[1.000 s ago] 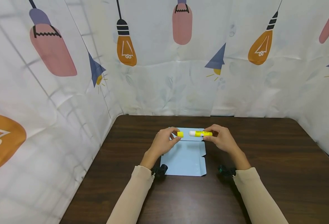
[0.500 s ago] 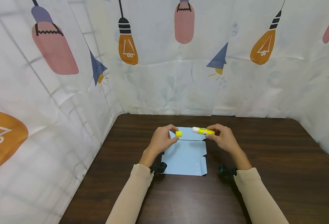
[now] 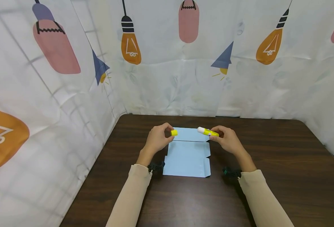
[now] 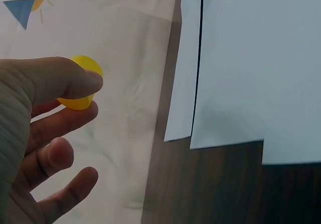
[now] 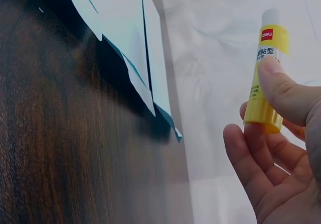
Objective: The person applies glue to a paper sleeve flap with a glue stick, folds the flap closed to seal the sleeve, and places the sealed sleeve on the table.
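Between thumb and fingers, my left hand (image 3: 157,138) pinches a small yellow cap (image 3: 174,132); in the left wrist view the thumb covers part of the cap (image 4: 84,64). My right hand (image 3: 227,139) holds an uncapped yellow glue stick (image 3: 210,132), its white end pointing left and slightly up. The right wrist view shows the glue stick (image 5: 257,91) gripped by thumb and fingers around its lower half. Under and between both hands lies a light blue sheet (image 3: 188,157) with fold lines and cut tabs, like a flattened box.
The blue sheet rests on a dark brown wooden table (image 3: 269,176). Behind the table and along its left side hangs a white curtain (image 3: 167,85) printed with lamps and bulbs. In the right wrist view, tabs (image 5: 138,81) of the sheet stand slightly off the table.
My left hand has moved left with the cap, away from the glue stick. The right hand has shifted slightly right, and the glue stick's white end has tilted up.
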A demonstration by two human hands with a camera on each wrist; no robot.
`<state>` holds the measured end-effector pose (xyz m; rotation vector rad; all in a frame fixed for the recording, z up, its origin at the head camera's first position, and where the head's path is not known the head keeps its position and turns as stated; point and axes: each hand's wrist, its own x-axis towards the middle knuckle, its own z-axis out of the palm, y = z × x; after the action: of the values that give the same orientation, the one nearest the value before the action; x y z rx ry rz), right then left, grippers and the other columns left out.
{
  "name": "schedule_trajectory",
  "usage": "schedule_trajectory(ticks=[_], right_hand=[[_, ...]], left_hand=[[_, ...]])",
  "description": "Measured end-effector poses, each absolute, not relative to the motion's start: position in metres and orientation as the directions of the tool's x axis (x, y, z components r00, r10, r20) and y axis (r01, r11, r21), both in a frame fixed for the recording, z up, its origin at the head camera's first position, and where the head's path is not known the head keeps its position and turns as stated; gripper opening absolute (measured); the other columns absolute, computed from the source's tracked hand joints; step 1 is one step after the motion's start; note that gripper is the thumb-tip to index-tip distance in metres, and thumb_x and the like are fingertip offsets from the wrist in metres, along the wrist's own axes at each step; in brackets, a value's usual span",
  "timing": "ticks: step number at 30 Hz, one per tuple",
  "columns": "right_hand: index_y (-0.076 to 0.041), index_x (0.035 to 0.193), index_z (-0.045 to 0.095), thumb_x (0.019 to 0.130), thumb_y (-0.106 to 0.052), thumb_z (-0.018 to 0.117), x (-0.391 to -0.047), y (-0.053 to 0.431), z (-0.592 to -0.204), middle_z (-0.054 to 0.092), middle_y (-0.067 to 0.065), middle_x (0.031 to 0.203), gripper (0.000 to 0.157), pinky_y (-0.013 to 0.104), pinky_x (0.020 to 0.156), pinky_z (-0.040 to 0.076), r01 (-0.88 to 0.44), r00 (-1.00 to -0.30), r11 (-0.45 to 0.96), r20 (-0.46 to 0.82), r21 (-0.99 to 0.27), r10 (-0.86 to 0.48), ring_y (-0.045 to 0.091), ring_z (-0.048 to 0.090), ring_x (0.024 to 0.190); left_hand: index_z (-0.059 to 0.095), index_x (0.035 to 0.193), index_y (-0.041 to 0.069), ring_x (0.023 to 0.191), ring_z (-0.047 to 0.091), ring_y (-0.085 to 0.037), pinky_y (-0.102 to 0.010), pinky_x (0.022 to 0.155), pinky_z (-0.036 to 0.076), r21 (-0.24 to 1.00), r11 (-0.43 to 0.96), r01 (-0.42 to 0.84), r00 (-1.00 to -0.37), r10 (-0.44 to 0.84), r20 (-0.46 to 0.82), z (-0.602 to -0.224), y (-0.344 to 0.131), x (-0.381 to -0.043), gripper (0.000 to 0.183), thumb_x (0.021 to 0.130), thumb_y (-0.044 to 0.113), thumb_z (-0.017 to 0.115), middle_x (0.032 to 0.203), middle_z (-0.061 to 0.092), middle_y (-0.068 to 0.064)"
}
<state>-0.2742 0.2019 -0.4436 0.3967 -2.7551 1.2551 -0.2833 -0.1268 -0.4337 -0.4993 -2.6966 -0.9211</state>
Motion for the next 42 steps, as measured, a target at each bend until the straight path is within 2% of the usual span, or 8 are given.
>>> schedule_trajectory(ticks=[3,7,14,19,24,30,36,42], right_hand=[[-0.007,0.121,0.069,0.094,-0.025,0.076,-0.274,0.203,-0.444,0.071,0.013,0.109,0.032,0.032,0.072,0.049,-0.265,-0.964,0.634,0.179,-0.727,-0.199,0.023,0.059,0.087],[-0.007,0.12,0.069,0.094,-0.025,0.076,-0.275,0.203,-0.444,0.071,0.013,0.108,0.032,0.033,0.072,0.049,-0.263,-0.964,0.635,0.174,-0.727,-0.201,0.024,0.058,0.086],[-0.008,0.12,0.068,0.095,-0.024,0.075,-0.274,0.202,-0.444,0.071,0.013,0.108,0.031,0.033,0.072,0.048,-0.257,-0.965,0.638,0.161,-0.726,-0.206,0.024,0.057,0.086],[-0.008,0.121,0.068,0.095,-0.024,0.075,-0.275,0.203,-0.445,0.07,0.013,0.108,0.031,0.034,0.072,0.048,-0.252,-0.966,0.642,0.152,-0.724,-0.209,0.024,0.057,0.087],[-0.007,0.121,0.067,0.094,-0.024,0.075,-0.275,0.203,-0.445,0.07,0.013,0.108,0.033,0.033,0.072,0.048,-0.246,-0.968,0.644,0.15,-0.724,-0.201,0.025,0.056,0.087],[-0.006,0.122,0.067,0.095,-0.023,0.075,-0.276,0.204,-0.445,0.069,0.014,0.108,0.033,0.032,0.071,0.047,-0.25,-0.967,0.647,0.152,-0.72,-0.204,0.025,0.055,0.087],[-0.007,0.122,0.067,0.095,-0.022,0.075,-0.276,0.205,-0.445,0.069,0.014,0.109,0.032,0.031,0.072,0.047,-0.25,-0.967,0.648,0.149,-0.72,-0.207,0.025,0.055,0.087],[-0.006,0.122,0.066,0.094,-0.023,0.076,-0.276,0.206,-0.446,0.069,0.014,0.109,0.033,0.032,0.072,0.047,-0.249,-0.967,0.646,0.146,-0.722,-0.209,0.025,0.055,0.087]], left_hand=[[0.069,0.108,0.019,0.068,0.058,-0.016,-0.032,0.069,0.048,0.55,0.746,0.376,-0.918,0.218,0.332,-0.434,-0.134,-0.285,0.025,0.086,0.02,0.081,0.104,0.077,0.0],[0.066,0.107,0.019,0.058,0.049,-0.017,-0.032,0.061,0.044,0.575,0.748,0.331,-0.935,0.179,0.306,-0.436,-0.142,-0.287,0.025,0.087,0.022,0.081,0.103,0.074,-0.002],[0.066,0.112,0.018,0.064,0.052,-0.018,-0.033,0.065,0.046,0.584,0.76,0.285,-0.948,0.133,0.29,-0.44,-0.156,-0.29,0.027,0.089,0.024,0.079,0.109,0.074,-0.005],[0.066,0.114,0.017,0.058,0.048,-0.016,-0.03,0.056,0.042,0.607,0.746,0.275,-0.952,0.123,0.281,-0.445,-0.166,-0.293,0.028,0.09,0.024,0.078,0.105,0.073,-0.005],[0.067,0.115,0.015,0.062,0.051,-0.017,-0.03,0.057,0.043,0.625,0.737,0.26,-0.958,0.116,0.261,-0.449,-0.174,-0.295,0.028,0.091,0.024,0.078,0.102,0.071,-0.004],[0.068,0.117,0.015,0.069,0.055,-0.019,-0.032,0.066,0.048,0.642,0.736,0.216,-0.97,0.086,0.227,-0.455,-0.181,-0.299,0.027,0.092,0.021,0.077,0.1,0.07,-0.004],[0.07,0.116,0.015,0.078,0.059,-0.022,-0.041,0.083,0.047,0.64,0.751,0.162,-0.983,0.065,0.173,-0.458,-0.183,-0.299,0.026,0.092,0.019,0.078,0.1,0.069,-0.005],[0.072,0.115,0.017,0.088,0.058,-0.025,-0.04,0.082,0.049,0.65,0.752,0.109,-0.993,0.05,0.11,-0.462,-0.185,-0.299,0.025,0.091,0.017,0.078,0.103,0.07,-0.006]])
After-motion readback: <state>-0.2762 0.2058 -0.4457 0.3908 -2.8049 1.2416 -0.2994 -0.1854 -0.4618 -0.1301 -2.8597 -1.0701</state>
